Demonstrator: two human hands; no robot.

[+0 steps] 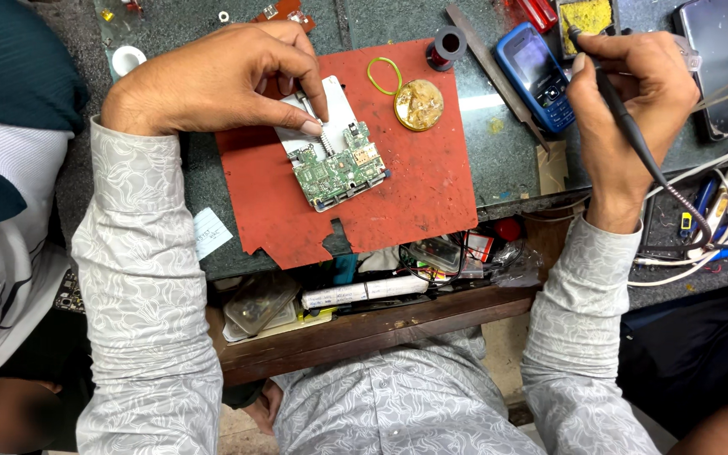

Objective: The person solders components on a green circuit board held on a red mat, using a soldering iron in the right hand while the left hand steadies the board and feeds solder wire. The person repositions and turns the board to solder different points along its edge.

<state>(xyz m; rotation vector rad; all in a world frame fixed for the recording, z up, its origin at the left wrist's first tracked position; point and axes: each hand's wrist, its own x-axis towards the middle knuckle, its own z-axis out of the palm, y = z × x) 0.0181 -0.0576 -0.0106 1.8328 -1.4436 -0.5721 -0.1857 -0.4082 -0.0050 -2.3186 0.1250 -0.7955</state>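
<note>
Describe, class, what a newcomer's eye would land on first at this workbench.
First the red mat at the centre, with a green circuit board that the left hand pins down. Then the right hand, upper right, holding a soldering iron beside a blue phone.

Dark speckled stone desk [499,160] carries a red mat [414,194], a blue keypad phone [537,76], a black smartphone [718,63], a wire spool [446,44] and a white paper scrap [211,232].
</note>
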